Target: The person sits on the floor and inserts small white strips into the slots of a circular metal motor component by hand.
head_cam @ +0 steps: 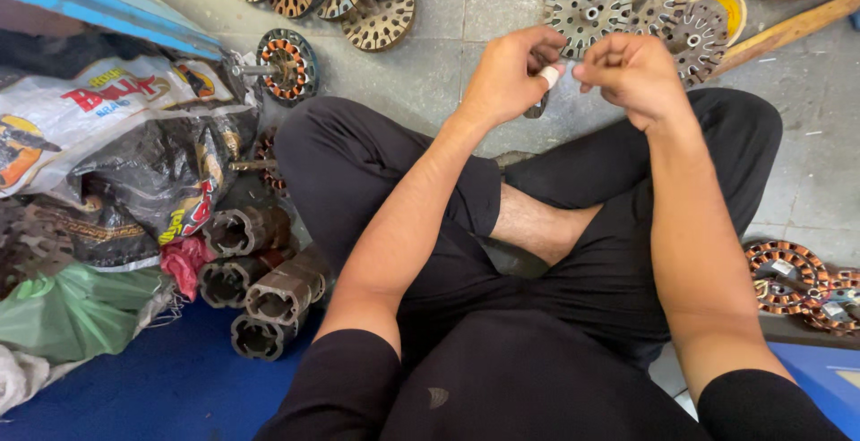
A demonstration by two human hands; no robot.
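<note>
Both arms reach out over crossed legs, left hand (506, 78) and right hand (632, 73) curled knuckles-up, fingers pinching one small white paper-like strip (550, 74) between them above the grey stone floor (448, 64). Too small to tell which way its long axis runs. Four dark metal stator cores (260, 284) sit beside the left knee.

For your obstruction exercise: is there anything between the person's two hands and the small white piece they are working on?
Nothing visible is. The left hand and right hand meet over the crossed legs, and both sets of fingertips pinch the small white piece directly. The round slotted discs lie on the floor beyond, apart from the hands.
</note>
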